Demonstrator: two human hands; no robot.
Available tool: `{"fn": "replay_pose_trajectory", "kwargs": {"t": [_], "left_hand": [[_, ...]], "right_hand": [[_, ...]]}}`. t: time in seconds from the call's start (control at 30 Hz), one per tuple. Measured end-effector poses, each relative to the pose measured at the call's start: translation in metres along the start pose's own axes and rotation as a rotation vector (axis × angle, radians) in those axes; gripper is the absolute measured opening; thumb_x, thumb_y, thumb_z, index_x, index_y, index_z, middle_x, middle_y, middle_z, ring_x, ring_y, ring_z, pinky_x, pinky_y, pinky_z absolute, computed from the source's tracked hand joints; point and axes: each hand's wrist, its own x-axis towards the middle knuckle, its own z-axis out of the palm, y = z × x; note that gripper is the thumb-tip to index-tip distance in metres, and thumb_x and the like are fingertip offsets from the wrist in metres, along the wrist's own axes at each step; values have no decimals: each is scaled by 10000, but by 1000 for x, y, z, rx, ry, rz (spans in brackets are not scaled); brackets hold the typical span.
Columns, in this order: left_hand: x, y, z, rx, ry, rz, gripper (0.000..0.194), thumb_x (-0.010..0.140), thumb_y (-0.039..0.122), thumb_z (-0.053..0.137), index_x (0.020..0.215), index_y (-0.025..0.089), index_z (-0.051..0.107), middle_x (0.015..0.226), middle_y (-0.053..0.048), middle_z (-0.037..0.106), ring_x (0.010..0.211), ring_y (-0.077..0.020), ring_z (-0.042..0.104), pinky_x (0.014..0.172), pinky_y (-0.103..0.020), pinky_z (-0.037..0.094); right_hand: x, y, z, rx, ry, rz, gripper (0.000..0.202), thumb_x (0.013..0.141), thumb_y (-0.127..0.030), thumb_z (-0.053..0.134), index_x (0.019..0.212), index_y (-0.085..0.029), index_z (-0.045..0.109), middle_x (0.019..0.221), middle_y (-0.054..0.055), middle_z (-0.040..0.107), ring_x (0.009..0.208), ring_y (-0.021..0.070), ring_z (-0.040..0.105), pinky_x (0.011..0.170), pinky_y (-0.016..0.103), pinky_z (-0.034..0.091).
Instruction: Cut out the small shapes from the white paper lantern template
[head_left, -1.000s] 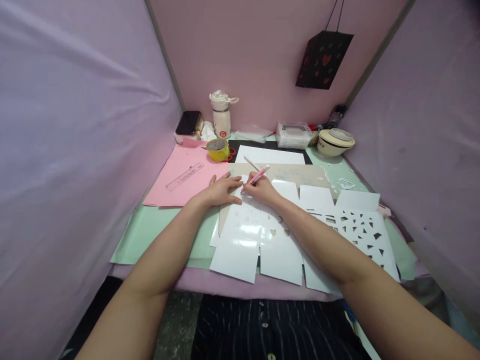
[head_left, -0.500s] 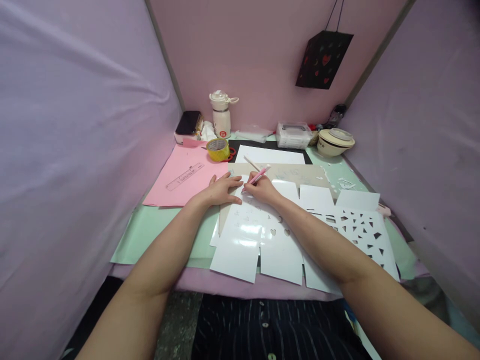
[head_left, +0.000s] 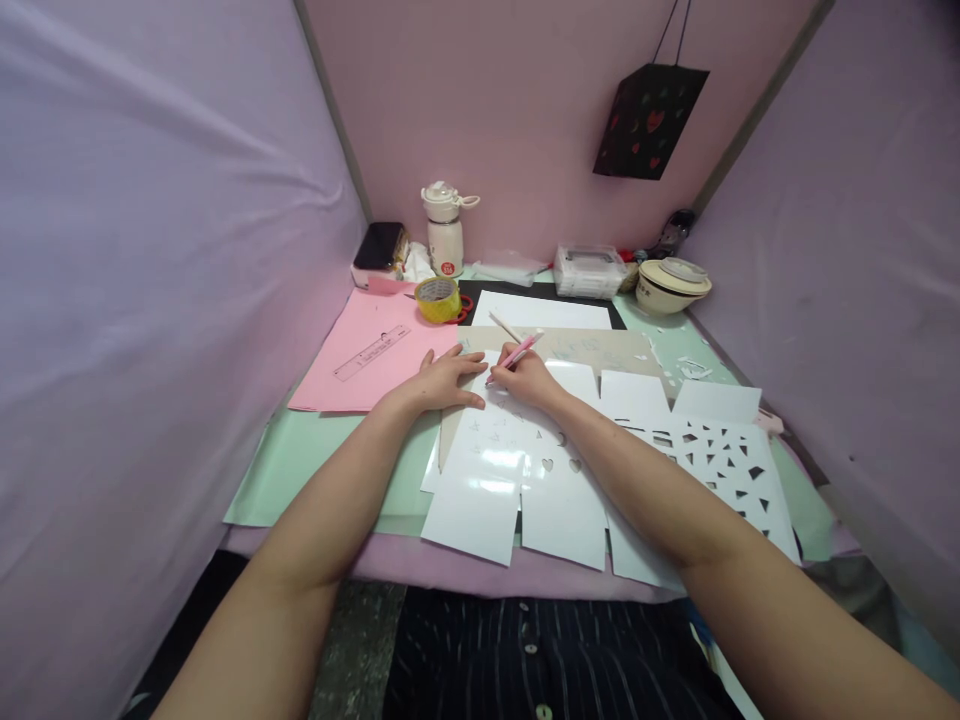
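Observation:
A pink pen (head_left: pixel 523 347) is pinched in my right hand (head_left: pixel 527 378), its tip down on a white card sheet (head_left: pixel 472 510). My left hand (head_left: pixel 448 383) lies flat with fingers spread, pressing the upper left of that sheet. Faint star outlines show on the panel below my hands. Cut-out hearts and a moon are in the middle panel, and many small angular holes pierce the right panel. Slits divide the sheet's near edge into flaps. Beyond my right hand, a pale pen-like stick (head_left: pixel 504 323) lies on a grey-brown board (head_left: pixel 607 348).
Pink paper (head_left: pixel 330 385) with a clear ruler (head_left: pixel 371 353) lies left. Behind it stand yellow tape (head_left: pixel 437 300), red-handled scissors (head_left: pixel 466 308) and a bottle (head_left: pixel 446 240). A clear box (head_left: pixel 589 272) and lidded bowl (head_left: pixel 671 287) sit at the back. A black lantern-like box (head_left: pixel 651 122) hangs above.
The view has shifted very slightly. My right hand keeps the pen at nearly the same spot on the card, and my left hand stays in place.

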Motion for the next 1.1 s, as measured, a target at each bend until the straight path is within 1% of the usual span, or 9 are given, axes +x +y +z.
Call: {"fn": "replay_pose_trajectory", "kwargs": {"t": [0.13, 0.43, 0.63, 1.1], "left_hand": [[0, 0, 0, 5, -8, -4, 730, 760, 559, 710, 1427, 376, 475, 1606, 16, 279, 1506, -363, 91, 1153, -672, -20], [1, -1, 1, -1, -4, -4, 751, 756, 554, 719, 1435, 359, 465, 1604, 13, 281, 1507, -358, 93, 1135, -703, -11], [0, 0, 0, 6, -2, -13, 741, 750, 546, 720, 1427, 373, 475, 1605, 10, 279, 1507, -354, 93, 1147, -678, -13], [1, -2, 2, 4, 6, -6, 738, 757, 558, 711, 1430, 372, 473, 1605, 9, 281, 1507, -357, 93, 1153, -670, -6]], "right_hand": [[1, 1, 1, -3, 10, 1, 179, 690, -281, 600, 647, -221, 438, 573, -48, 515, 605, 145, 493, 573, 268, 356], [1, 3, 1, 3, 24, -4, 176, 699, -277, 595, 646, -219, 438, 578, -44, 522, 606, 146, 502, 560, 261, 356], [2, 4, 1, 12, 24, -5, 168, 690, -265, 591, 642, -219, 436, 575, -43, 521, 601, 144, 498, 556, 259, 354], [2, 3, 1, 16, 22, -3, 154, 691, -254, 585, 640, -218, 444, 582, -39, 540, 602, 144, 500, 562, 259, 357]]}}
